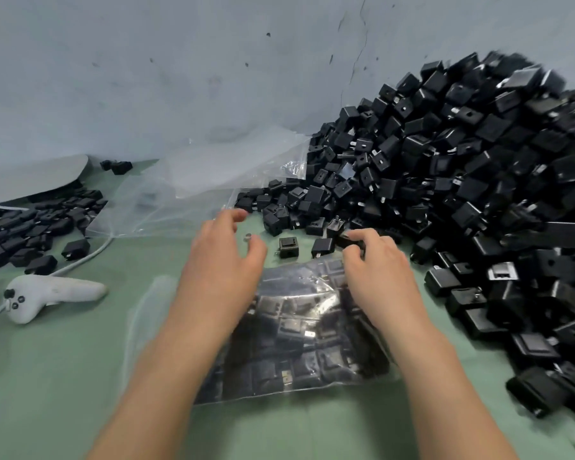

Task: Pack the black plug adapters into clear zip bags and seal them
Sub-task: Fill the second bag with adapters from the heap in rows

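**A:** How do the fingers of the left hand lie?

**B:** Its fingers are loosely curled, with thumb and forefinger a little apart, above the far left corner of the filled zip bag. I cannot tell whether they pinch any clear film.

**A:** And the right hand?

**B:** Its fingers curl down onto a black adapter at the bag's far right corner. I cannot tell whether they grip it or only touch it.

**A:** Where does the bag lie?

**B:** It lies flat on the green table, between the two forearms, packed with black adapters under glossy plastic. I cannot make out whether its zip is closed.

**A:** What is beyond it?

**B:** Two loose adapters sit just past its far edge. Farther right, the big pile of adapters is banked against the grey wall. Empty clear bags lie behind the left hand.

**A:** And far left?

**B:** There is a smaller heap of adapters, partly under a pale sheet. Nearer lies a white controller with a cable.
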A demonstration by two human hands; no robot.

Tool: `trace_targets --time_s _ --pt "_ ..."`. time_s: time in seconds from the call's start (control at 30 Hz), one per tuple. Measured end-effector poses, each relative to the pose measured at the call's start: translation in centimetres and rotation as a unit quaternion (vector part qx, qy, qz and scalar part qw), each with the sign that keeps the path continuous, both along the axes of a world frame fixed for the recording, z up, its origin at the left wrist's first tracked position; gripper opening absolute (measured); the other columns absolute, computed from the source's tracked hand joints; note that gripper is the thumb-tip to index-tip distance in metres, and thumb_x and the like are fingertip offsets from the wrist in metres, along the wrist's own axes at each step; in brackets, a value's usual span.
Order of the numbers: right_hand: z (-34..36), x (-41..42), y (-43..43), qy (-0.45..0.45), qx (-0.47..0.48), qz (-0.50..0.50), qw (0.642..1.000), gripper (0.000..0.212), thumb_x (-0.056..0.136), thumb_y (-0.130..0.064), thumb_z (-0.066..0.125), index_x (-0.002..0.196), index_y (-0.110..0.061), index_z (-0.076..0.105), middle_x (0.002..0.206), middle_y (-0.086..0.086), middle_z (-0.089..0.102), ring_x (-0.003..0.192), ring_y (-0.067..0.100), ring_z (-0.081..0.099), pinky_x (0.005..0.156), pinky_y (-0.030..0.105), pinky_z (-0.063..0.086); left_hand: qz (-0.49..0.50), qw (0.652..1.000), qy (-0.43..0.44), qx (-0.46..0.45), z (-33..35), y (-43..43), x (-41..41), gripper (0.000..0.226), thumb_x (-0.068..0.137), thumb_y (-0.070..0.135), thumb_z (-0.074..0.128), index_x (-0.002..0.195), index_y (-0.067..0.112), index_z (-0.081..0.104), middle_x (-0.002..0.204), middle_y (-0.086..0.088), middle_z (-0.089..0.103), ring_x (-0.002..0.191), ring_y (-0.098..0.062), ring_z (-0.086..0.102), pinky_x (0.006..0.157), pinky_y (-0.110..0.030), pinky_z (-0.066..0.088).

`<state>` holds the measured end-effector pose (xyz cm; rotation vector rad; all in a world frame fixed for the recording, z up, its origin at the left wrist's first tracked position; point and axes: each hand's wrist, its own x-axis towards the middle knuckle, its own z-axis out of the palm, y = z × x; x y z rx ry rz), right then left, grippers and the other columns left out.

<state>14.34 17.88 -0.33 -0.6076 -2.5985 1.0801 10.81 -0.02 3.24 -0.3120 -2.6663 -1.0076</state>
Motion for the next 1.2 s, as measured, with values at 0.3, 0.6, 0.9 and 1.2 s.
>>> trace_targets --time_s 0.3,0.6,0.9,1.2 --pt "-0.1 -0.3 2.9 0.016 -0.042 -0.030 0.999 0.040 0.101 -0.024 0.035 0.139 -0.025 0.047 0.139 0.005 0.051 0.124 0.028 0.046 0.100 0.041 0.038 -0.062 0.930 -0.279 -0.232 -1.6 9.7 -7.3 0.108 0.081 0.078 0.053 0.158 0.021 0.005 0.163 -0.020 0.008 0.146 -0.042 0.024 0.114 -0.053 0.029" --pt "0.1 -0.5 4.8 0.036 -0.119 -0.086 0.988 0.040 0.102 -0.018 0.033 0.140 -0.021 0.046 0.139 0.008 0.052 0.123 0.024 0.046 0.091 0.034 0.033 -0.116 0.923 -0.233 -0.282 -3.3 16.2 -7.0 0.092 0.086 0.057 0.059 0.155 0.021 0.009 0.150 -0.023 0.023 0.140 -0.039 0.024 0.111 -0.052 0.033" --pt "0.1 -0.3 6.0 0.055 -0.206 -0.131 0.968 0.045 0.100 -0.018 0.031 0.143 -0.024 0.041 0.137 0.009 0.056 0.119 0.024 0.052 0.098 0.040 0.043 -0.128 0.942 -0.184 -0.248 -4.2 17.1 -7.3 0.078 0.084 0.057 0.064 0.144 0.022 0.028 0.136 -0.018 0.034 0.129 -0.036 0.034 0.102 -0.048 0.041" --pt "0.3 -0.3 5.5 0.056 -0.188 -0.122 0.973 0.043 0.100 -0.020 0.031 0.141 -0.026 0.042 0.134 0.006 0.058 0.118 0.024 0.053 0.094 0.038 0.041 -0.056 0.957 -0.094 -0.268 -5.1 17.6 -8.9 0.051 0.094 0.049 0.054 0.136 0.025 0.038 0.136 -0.014 0.039 0.118 -0.038 0.051 0.081 -0.042 0.037"
